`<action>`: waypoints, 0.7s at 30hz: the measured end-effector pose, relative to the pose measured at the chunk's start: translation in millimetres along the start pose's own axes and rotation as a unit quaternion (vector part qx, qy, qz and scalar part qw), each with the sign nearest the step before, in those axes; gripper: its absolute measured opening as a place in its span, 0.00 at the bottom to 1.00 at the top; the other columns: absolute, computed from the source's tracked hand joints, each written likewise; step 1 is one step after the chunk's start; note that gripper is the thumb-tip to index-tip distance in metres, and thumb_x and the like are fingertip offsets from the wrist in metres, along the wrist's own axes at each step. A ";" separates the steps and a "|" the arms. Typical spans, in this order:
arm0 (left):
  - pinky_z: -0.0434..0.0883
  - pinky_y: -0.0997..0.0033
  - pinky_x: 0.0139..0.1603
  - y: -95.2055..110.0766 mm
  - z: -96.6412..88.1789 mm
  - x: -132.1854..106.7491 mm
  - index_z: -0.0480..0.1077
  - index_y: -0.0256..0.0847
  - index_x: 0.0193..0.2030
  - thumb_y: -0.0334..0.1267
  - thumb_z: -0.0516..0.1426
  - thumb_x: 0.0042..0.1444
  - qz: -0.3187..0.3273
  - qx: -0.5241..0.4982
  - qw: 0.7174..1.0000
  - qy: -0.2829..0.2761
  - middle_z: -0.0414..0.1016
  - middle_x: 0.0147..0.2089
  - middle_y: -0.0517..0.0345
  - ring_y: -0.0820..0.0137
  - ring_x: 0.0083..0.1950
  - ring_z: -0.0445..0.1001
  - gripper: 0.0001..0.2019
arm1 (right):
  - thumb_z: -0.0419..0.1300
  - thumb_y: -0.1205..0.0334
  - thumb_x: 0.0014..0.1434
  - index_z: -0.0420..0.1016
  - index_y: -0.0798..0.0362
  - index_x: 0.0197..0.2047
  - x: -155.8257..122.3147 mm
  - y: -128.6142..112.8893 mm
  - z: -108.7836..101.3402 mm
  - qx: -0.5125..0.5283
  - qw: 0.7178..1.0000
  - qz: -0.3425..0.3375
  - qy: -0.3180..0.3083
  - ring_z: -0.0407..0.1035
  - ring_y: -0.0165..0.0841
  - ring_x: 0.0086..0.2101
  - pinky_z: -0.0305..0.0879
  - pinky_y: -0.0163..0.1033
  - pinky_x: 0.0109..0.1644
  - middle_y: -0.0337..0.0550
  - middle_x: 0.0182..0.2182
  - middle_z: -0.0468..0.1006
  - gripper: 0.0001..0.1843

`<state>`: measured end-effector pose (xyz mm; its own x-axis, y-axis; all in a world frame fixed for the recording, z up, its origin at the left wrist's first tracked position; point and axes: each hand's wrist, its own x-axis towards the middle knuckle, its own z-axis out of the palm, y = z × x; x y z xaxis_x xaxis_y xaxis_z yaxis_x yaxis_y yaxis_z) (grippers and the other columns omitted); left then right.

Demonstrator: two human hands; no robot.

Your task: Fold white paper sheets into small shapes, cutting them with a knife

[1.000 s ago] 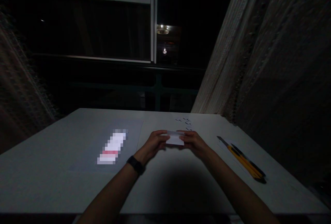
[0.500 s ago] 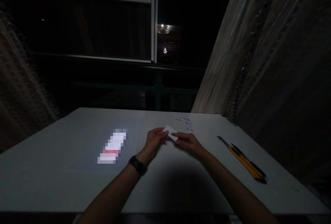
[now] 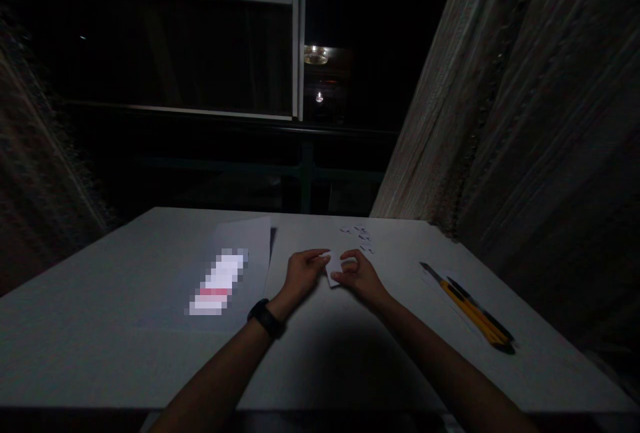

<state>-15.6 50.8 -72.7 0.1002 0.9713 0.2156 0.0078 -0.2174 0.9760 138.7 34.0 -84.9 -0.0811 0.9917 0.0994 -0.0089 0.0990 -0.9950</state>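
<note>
Between my two hands is a small piece of white paper [image 3: 333, 272], held just above the table. My left hand [image 3: 303, 275], with a dark band on its wrist, pinches the paper's left edge between thumb and fingers. On the other side, my right hand [image 3: 361, 274] grips the lower right edge with the thumb, its fingers curled above. Beyond the hands lie several small paper pieces [image 3: 364, 238] with dark marks.
A yellow utility knife [image 3: 473, 313] and a dark pen [image 3: 480, 310] lie on paper at the right of the white table [image 3: 120, 366]. To the left, a bright blurred-out screen [image 3: 219, 283] rests on a larger paper sheet [image 3: 257, 240]. Curtains [image 3: 425, 120] hang beside a dark window.
The small paper has turned from a slant to nearly upright in my hands, and my right fingers have curled more. The far corner of the large sheet has lifted.
</note>
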 end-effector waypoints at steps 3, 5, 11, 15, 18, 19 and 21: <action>0.68 0.72 0.34 0.0 1.2 -0.4 0.75 0.32 0.42 0.39 0.60 0.45 0.008 -0.017 1.000 -0.017 0.78 0.34 0.50 0.69 0.32 0.73 0.17 | 0.70 0.50 0.31 0.66 0.54 0.28 -0.4 5.7 4.5 -0.004 0.999 0.031 -0.026 0.70 0.33 0.21 0.65 0.37 0.27 0.39 0.19 0.75 0.25; 0.68 0.72 0.33 -0.6 2.3 -0.6 0.74 0.33 0.44 0.40 0.60 0.46 0.011 -0.019 1.000 -0.017 0.78 0.33 0.51 0.69 0.32 0.73 0.19 | 0.70 0.48 0.32 0.68 0.56 0.25 -0.9 8.8 6.6 -0.001 0.999 0.040 -0.027 0.71 0.33 0.21 0.66 0.38 0.27 0.41 0.19 0.74 0.24; 0.67 0.73 0.30 -1.3 5.1 -3.1 0.76 0.34 0.39 0.42 0.61 0.44 0.010 0.040 0.999 0.018 0.77 0.31 0.51 0.68 0.30 0.72 0.16 | 0.70 0.47 0.30 0.71 0.57 0.28 -2.7 12.3 9.6 0.028 0.998 0.036 -0.035 0.71 0.33 0.22 0.67 0.37 0.28 0.41 0.20 0.75 0.25; 0.66 0.73 0.28 0.6 6.6 -6.3 0.77 0.34 0.37 0.42 0.61 0.44 0.012 0.041 0.999 0.013 0.77 0.29 0.52 0.69 0.28 0.71 0.15 | 0.69 0.45 0.32 0.72 0.58 0.24 -3.8 12.8 10.7 -0.005 0.998 0.035 -0.054 0.70 0.32 0.20 0.64 0.35 0.25 0.42 0.17 0.74 0.25; 0.65 0.75 0.27 2.3 7.7 -6.9 0.76 0.33 0.39 0.41 0.61 0.44 0.017 0.014 1.000 0.005 0.75 0.26 0.55 0.72 0.26 0.70 0.16 | 0.69 0.44 0.32 0.71 0.58 0.23 -5.1 11.8 12.4 -0.001 0.999 0.037 -0.033 0.69 0.31 0.19 0.64 0.35 0.24 0.42 0.16 0.74 0.25; 0.63 0.76 0.25 2.7 8.2 -6.7 0.75 0.33 0.41 0.40 0.62 0.43 0.012 0.002 1.000 -0.002 0.73 0.24 0.57 0.74 0.24 0.68 0.18 | 0.69 0.45 0.31 0.71 0.58 0.23 -5.6 11.4 13.2 0.000 0.999 0.041 -0.027 0.69 0.32 0.19 0.64 0.35 0.24 0.42 0.16 0.74 0.25; 0.61 0.77 0.21 3.1 9.5 -6.4 0.74 0.33 0.42 0.41 0.64 0.39 -0.012 -0.020 1.000 -0.009 0.70 0.20 0.61 0.75 0.21 0.66 0.21 | 0.70 0.45 0.30 0.71 0.58 0.22 -6.3 10.7 14.7 -0.003 0.999 0.047 -0.024 0.70 0.32 0.19 0.64 0.36 0.24 0.43 0.17 0.74 0.25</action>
<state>-6.8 43.0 -71.3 0.1182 0.9743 0.1915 -0.0295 -0.1893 0.9815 124.5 27.7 -96.2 -0.1296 0.9916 0.0046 0.0070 0.0055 -1.0000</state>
